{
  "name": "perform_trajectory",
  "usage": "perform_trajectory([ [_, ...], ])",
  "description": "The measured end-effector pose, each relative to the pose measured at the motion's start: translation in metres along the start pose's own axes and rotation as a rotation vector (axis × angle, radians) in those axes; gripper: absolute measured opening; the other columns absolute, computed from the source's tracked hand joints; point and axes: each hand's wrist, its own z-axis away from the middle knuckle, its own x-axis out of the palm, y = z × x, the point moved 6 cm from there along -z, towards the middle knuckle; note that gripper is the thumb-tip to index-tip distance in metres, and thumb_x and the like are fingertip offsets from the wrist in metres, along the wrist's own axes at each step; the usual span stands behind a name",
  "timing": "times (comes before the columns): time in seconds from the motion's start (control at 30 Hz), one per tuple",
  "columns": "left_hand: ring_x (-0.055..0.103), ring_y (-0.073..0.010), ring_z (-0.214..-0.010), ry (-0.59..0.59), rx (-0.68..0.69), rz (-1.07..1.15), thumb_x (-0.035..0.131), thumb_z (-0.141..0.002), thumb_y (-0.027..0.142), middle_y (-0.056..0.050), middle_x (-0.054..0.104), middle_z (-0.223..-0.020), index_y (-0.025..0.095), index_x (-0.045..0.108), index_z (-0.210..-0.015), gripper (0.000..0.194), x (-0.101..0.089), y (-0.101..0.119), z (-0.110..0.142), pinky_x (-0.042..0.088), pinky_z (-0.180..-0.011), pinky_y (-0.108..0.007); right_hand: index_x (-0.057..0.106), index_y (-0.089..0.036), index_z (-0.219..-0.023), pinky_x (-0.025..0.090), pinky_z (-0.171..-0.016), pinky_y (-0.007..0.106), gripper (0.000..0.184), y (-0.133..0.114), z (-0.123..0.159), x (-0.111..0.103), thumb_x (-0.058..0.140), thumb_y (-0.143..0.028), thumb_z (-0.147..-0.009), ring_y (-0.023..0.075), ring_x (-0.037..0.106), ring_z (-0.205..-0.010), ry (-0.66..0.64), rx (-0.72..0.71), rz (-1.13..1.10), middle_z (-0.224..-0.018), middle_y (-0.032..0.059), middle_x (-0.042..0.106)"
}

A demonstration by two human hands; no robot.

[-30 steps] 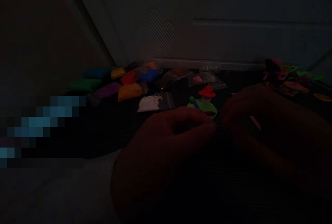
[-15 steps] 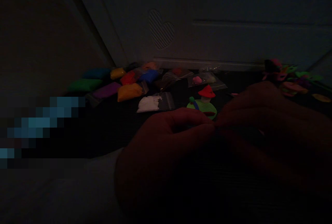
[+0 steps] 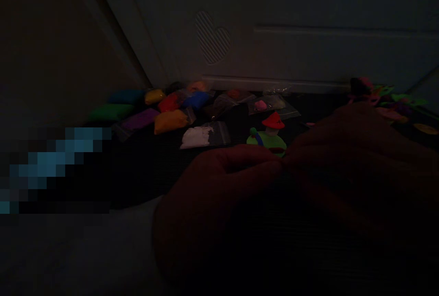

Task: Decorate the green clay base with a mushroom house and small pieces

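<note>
In very dim light, my left hand (image 3: 219,182) is closed in a pinch, its thumb and forefinger tips meeting those of my right hand (image 3: 346,159). The right hand's fingertips are pinched too. Whatever lies between the two sets of fingertips is too small and dark to make out. Just behind them on the dark ribbed surface sits a green clay disc (image 3: 279,140). On it stands a clay mushroom with a red cap (image 3: 273,121) and a pale stem. A small blue and green clay figure (image 3: 255,136) is beside the mushroom, and my left fingers cover the disc's near edge.
Behind my left hand lies a zip bag of white clay (image 3: 197,137). Further back are several bags, including orange clay (image 3: 170,121), purple clay (image 3: 140,118) and green clay (image 3: 111,112). Colourful clay pieces (image 3: 394,99) lie at the right. A pale panel with a heart relief (image 3: 212,40) rises behind.
My right hand has shifted slightly, with its knuckles a little higher. The fingertips of both hands stay together, and the picture has become somewhat darker.
</note>
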Motion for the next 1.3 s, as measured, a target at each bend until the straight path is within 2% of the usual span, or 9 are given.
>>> perform_trajectory([
  [0.3, 0.06, -0.0133, -0.08, 0.011, -0.016, -0.062, 0.061, -0.076, 0.031, 0.004, 0.068, -0.082, 0.023, 0.067, -0.082, 0.011, 0.001, 0.002, 0.0, 0.044, -0.068, -0.02, 0.059, -0.018, -0.087, 0.039, -0.067, 0.036, 0.009, 0.0, -0.001, 0.002, 0.055, -0.019, -0.079, 0.0144, 0.053, -0.076, -0.014, 0.02, -0.007, -0.085, -0.0004, 0.062],
  [0.5, 0.06, -0.0126, -0.085, 0.049, 0.072, -0.226, 0.06, -0.077, 0.032, 0.008, 0.068, -0.086, 0.028, 0.068, -0.081, 0.01, 0.001, 0.008, 0.002, 0.044, -0.072, -0.019, 0.056, -0.017, -0.079, 0.037, -0.064, 0.031, 0.003, 0.0, 0.0, 0.001, 0.055, -0.016, -0.076, 0.0123, 0.051, -0.072, -0.008, 0.067, -0.016, -0.076, -0.0011, 0.06],
  [0.6, 0.06, -0.0108, -0.083, 0.132, 0.209, -0.411, 0.061, -0.077, 0.026, 0.009, 0.066, -0.088, 0.029, 0.069, -0.08, 0.008, -0.003, 0.02, 0.005, 0.044, -0.074, -0.018, 0.056, -0.018, -0.079, 0.037, -0.065, 0.028, 0.003, 0.003, 0.0, 0.002, 0.055, -0.017, -0.076, 0.0101, 0.052, -0.073, -0.027, 0.138, -0.073, -0.075, -0.0028, 0.059],
  [0.7, 0.058, -0.0099, -0.081, 0.29, 0.543, -0.66, 0.068, -0.07, 0.021, 0.007, 0.064, -0.09, 0.026, 0.068, -0.08, 0.012, -0.005, 0.043, 0.014, 0.044, -0.079, -0.017, 0.056, -0.02, -0.079, 0.039, -0.066, 0.024, 0.003, 0.009, 0.001, 0.005, 0.054, -0.019, -0.076, 0.0082, 0.053, -0.072, -0.061, 0.276, -0.219, -0.076, -0.0051, 0.059],
  [0.8, 0.056, -0.0092, -0.087, 0.357, 0.803, -0.86, 0.07, -0.066, 0.016, 0.006, 0.06, -0.093, 0.024, 0.067, -0.081, 0.017, 0.002, 0.053, 0.025, 0.044, -0.082, -0.015, 0.058, -0.022, -0.078, 0.042, -0.064, 0.019, 0.003, 0.014, 0.004, 0.01, 0.057, -0.022, -0.075, 0.0055, 0.053, -0.066, -0.118, 0.414, -0.328, -0.075, -0.0075, 0.059],
  [1.0, 0.052, -0.011, -0.093, 0.375, 0.903, -1.033, 0.064, -0.073, 0.019, 0.004, 0.057, -0.097, 0.025, 0.065, -0.081, 0.01, 0.008, 0.051, 0.033, 0.043, -0.086, -0.021, 0.06, -0.024, -0.075, 0.041, -0.051, 0.012, 0.006, 0.018, 0.008, 0.016, 0.057, -0.029, -0.077, 0.0025, 0.053, -0.059, -0.194, 0.575, -0.512, -0.069, -0.009, 0.059],
  [1.3, 0.048, -0.0154, -0.096, 0.366, 0.926, -1.137, 0.06, -0.075, 0.021, 0.003, 0.054, -0.099, 0.026, 0.062, -0.078, 0.006, 0.008, 0.05, 0.031, 0.041, -0.087, -0.031, 0.06, -0.024, -0.074, 0.041, -0.046, 0.008, 0.007, 0.015, 0.01, 0.022, 0.056, -0.029, -0.077, 0.0014, 0.053, -0.054, -0.257, 0.627, -0.546, -0.066, -0.0092, 0.059],
])
